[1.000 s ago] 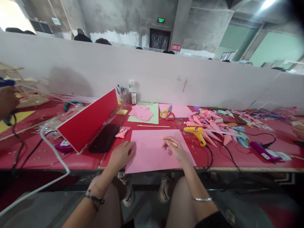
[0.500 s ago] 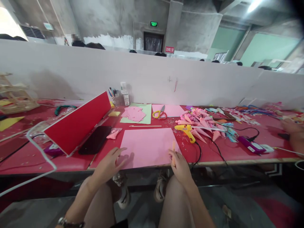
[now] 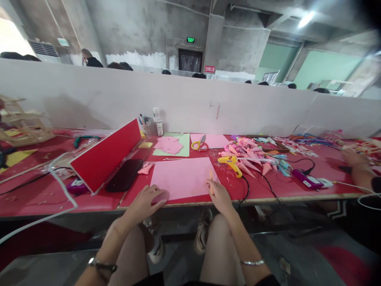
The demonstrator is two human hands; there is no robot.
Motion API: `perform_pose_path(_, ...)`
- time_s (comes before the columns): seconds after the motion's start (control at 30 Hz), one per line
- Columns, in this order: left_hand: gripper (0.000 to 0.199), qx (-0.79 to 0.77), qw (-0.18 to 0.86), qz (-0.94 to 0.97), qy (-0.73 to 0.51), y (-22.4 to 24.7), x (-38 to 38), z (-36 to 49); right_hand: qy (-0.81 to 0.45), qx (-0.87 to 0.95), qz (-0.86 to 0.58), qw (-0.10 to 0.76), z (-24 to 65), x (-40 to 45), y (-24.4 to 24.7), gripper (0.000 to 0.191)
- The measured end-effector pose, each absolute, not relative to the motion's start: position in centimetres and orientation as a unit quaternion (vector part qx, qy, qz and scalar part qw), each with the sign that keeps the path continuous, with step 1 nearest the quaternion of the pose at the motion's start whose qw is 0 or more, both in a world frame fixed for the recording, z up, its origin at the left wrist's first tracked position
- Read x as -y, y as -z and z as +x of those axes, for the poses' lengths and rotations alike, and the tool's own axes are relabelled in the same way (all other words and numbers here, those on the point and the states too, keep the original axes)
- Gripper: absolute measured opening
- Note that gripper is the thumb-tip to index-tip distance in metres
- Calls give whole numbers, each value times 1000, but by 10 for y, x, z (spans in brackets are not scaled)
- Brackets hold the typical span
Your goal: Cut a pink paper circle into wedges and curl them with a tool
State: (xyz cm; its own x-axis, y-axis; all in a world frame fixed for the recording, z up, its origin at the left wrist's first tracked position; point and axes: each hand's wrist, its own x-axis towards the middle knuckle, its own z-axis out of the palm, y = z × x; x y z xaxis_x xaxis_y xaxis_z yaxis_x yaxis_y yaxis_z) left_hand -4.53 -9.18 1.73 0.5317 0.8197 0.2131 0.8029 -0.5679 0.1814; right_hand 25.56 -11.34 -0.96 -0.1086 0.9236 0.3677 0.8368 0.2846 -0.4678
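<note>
A large pink sheet (image 3: 184, 176) lies on the red table in front of me. My left hand (image 3: 148, 201) rests by its lower left corner, fingers apart, holding nothing. At the right edge of the sheet, my right hand (image 3: 218, 194) is closed on an orange pen-like stick (image 3: 211, 180), which points upward. Beyond the sheet are cut pink paper pieces (image 3: 169, 145) on a green sheet (image 3: 185, 147), and scissors (image 3: 200, 144) with yellow and red handles. A yellow glue gun (image 3: 231, 163) lies right of the sheet, beside a heap of pink cones (image 3: 245, 151).
On the left stand a slanted red board (image 3: 107, 157) and a black phone (image 3: 125, 174). A pen cup (image 3: 148, 128) and bottle (image 3: 158, 122) are by the white partition (image 3: 184, 95). Purple device (image 3: 307, 179) and another person's hand (image 3: 355, 157) are on the right.
The pink sheet has shifted away from the table's front edge, and its far edge now covers part of the thin white stick. My left hand has moved inward over its near corner.
</note>
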Motion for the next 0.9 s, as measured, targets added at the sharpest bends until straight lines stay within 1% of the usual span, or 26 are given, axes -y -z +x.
perform_pose_path(0.17, 36, -533, -19, 828, -172, -7, 67, -50, -85, 723, -604, 325, 244, 120, 8, 31)
perform_pose_path(0.3, 36, -558, -32, 810, -178, 2, 62, -53, -137, 705, -590, 370, 245, 122, 6, 27)
perform_pose_path(0.37, 36, -560, -33, 808, -179, 4, 62, -54, -171, 690, -572, 408, 244, 116, 0, 28)
perform_pose_path(0.5, 37, -557, -32, 809, -183, 4, 62, -55, -257, 613, -516, 540, 226, 90, -18, 37)
perform_pose_path(0.57, 38, -556, -31, 810, -184, 5, 61, -56, -289, 579, -500, 575, 208, 70, -24, 39)
perform_pose_path(0.67, 39, -554, -28, 811, -186, 6, 60, -57, -337, 545, -490, 590, 172, 36, -24, 32)
perform_pose_path(0.8, 39, -552, -23, 812, -189, 6, 59, -58, -381, 512, -502, 584, 131, -3, -7, 23)
perform_pose_path(0.9, 38, -553, -19, 810, -193, 7, 59, -58, -397, 511, -505, 572, 118, -16, 6, 24)
